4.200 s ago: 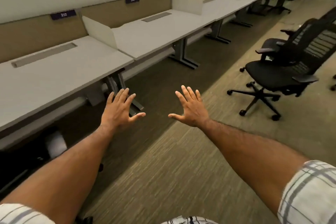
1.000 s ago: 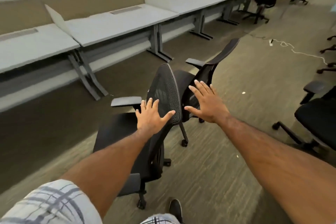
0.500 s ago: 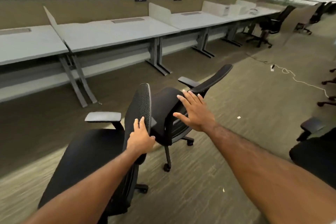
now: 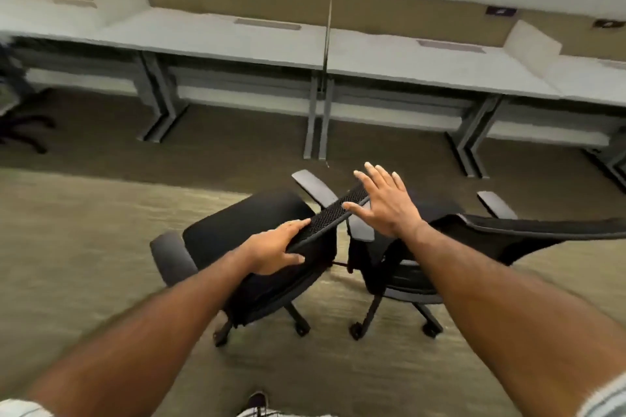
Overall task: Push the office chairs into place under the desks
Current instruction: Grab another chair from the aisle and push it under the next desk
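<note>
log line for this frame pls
phase: grasping chair | left hand: shut on near chair backrest | right hand: open, over backrest top | second chair: right, untouched | desks: ahead, chairs not under

Left hand point(image 4: 276, 249) on chair backrest point(image 4: 333, 213)

Even indoor light — motion-blurred edges, wide-angle bending, soft focus.
</note>
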A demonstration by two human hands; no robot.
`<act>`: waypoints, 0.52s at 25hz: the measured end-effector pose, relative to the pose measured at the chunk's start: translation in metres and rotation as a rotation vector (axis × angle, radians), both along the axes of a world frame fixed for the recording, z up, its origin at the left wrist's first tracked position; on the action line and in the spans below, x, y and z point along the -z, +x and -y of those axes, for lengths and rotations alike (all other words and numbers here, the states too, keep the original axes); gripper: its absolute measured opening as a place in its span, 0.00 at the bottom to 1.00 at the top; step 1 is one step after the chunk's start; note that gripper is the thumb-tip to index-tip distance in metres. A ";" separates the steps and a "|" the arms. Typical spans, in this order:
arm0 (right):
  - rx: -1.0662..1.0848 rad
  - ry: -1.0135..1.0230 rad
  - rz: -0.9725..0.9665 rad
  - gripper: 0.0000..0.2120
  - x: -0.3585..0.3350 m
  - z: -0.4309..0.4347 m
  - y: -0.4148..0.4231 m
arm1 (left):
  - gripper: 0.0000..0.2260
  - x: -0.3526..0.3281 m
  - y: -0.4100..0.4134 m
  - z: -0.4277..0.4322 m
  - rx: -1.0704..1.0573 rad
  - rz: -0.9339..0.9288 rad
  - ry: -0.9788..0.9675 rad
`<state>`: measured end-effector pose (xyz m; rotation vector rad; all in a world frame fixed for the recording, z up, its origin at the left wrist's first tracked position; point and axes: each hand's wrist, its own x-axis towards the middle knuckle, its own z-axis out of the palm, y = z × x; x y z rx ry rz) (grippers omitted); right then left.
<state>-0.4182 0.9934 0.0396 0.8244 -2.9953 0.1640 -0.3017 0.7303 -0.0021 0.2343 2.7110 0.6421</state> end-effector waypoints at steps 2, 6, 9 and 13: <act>-0.098 0.013 0.038 0.53 0.008 0.012 -0.001 | 0.39 0.002 0.025 0.019 -0.126 -0.009 -0.111; -0.261 0.047 0.150 0.57 0.031 0.036 0.000 | 0.51 -0.001 0.061 0.057 -0.355 -0.016 -0.255; -0.371 0.172 0.172 0.57 0.046 0.057 0.000 | 0.49 -0.004 0.069 0.078 -0.431 -0.042 -0.274; -0.394 0.122 0.085 0.47 0.047 0.094 -0.018 | 0.43 -0.001 0.059 0.117 -0.457 -0.139 -0.334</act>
